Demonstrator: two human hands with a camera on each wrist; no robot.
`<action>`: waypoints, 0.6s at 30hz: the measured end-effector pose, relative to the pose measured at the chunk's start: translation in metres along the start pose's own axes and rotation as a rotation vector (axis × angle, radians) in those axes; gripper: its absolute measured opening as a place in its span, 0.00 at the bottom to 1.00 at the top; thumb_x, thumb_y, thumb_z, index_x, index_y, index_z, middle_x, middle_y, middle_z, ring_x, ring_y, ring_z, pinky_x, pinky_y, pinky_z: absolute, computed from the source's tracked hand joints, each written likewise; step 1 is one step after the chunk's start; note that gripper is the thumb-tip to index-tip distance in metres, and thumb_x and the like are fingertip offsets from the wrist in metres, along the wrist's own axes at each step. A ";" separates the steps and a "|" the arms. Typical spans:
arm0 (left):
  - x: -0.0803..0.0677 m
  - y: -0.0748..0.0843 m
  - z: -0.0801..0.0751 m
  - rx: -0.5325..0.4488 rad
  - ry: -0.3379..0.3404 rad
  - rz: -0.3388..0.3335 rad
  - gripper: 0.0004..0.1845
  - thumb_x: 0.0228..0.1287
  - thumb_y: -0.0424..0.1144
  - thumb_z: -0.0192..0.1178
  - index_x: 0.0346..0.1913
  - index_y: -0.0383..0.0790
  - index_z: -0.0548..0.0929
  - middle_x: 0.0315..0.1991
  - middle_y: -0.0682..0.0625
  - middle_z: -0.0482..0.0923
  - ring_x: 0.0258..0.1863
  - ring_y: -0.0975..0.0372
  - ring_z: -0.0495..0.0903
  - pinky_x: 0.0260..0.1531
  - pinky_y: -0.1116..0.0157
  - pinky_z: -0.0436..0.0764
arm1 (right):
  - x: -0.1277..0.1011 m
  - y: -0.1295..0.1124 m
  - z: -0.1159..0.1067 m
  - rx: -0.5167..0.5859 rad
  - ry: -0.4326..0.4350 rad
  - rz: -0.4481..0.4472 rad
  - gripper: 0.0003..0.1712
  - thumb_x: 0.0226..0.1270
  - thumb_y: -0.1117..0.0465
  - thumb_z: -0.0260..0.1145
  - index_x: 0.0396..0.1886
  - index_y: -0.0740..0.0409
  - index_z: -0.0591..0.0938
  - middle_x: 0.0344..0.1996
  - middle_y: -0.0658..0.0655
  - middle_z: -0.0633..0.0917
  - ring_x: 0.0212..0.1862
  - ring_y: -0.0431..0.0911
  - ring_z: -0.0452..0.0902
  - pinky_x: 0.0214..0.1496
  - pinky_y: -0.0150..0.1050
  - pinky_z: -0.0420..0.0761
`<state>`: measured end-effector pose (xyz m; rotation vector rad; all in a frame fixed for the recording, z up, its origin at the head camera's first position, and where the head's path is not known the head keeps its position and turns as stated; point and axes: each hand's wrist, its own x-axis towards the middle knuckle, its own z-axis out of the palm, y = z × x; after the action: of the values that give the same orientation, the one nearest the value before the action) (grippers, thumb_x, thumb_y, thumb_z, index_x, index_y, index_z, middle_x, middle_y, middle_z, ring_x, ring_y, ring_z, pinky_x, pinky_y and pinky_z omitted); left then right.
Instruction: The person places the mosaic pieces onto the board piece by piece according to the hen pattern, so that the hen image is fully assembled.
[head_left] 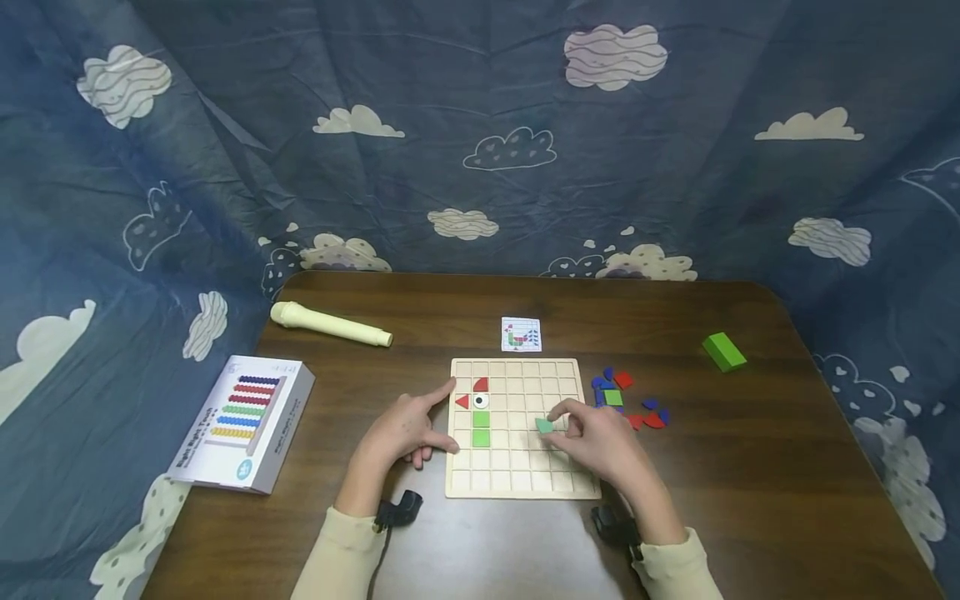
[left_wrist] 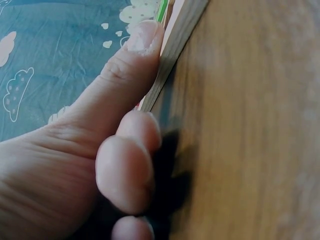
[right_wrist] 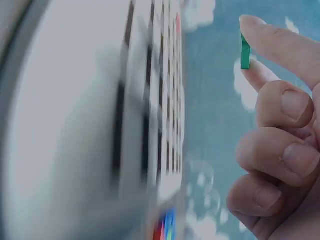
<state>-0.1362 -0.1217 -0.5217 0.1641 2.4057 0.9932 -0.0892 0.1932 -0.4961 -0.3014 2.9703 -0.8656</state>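
Observation:
My right hand pinches a small green tile between thumb and index finger, over the right half of a pale wooden grid board. In the right wrist view the tile is edge-on at the fingertips, the other fingers curled below. My left hand spreads its index finger and thumb against the board's left edge. In the left wrist view the thumb presses that edge. On the board lie a red quarter-circle, a red triangle, a white eye tile and two light green squares.
Behind the board lies a pattern card. Loose blue, red and green tiles are right of it, with a green block farther out. A cream microphone-shaped object and an abacus box are on the left.

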 end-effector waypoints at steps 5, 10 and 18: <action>0.001 0.001 0.001 -0.010 -0.009 0.004 0.60 0.38 0.51 0.82 0.77 0.70 0.57 0.09 0.51 0.74 0.07 0.60 0.78 0.09 0.69 0.74 | 0.010 -0.034 0.026 -0.060 -0.055 -0.140 0.14 0.52 0.43 0.78 0.35 0.39 0.85 0.11 0.37 0.68 0.16 0.33 0.60 0.21 0.30 0.59; 0.003 -0.001 0.002 0.005 -0.006 0.019 0.60 0.39 0.52 0.81 0.77 0.71 0.56 0.08 0.51 0.75 0.07 0.60 0.78 0.09 0.68 0.75 | 0.010 -0.050 0.050 -0.111 -0.118 -0.250 0.15 0.53 0.40 0.76 0.35 0.39 0.85 0.11 0.36 0.67 0.16 0.30 0.59 0.19 0.29 0.59; 0.001 -0.002 0.000 -0.010 -0.001 0.011 0.60 0.40 0.51 0.81 0.77 0.71 0.57 0.08 0.51 0.74 0.07 0.60 0.78 0.09 0.67 0.76 | 0.012 -0.052 0.063 -0.128 -0.109 -0.262 0.16 0.52 0.40 0.77 0.35 0.40 0.85 0.10 0.37 0.67 0.15 0.32 0.57 0.18 0.30 0.58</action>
<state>-0.1369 -0.1226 -0.5233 0.1750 2.4010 1.0098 -0.0861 0.1143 -0.5211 -0.7317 2.9305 -0.6518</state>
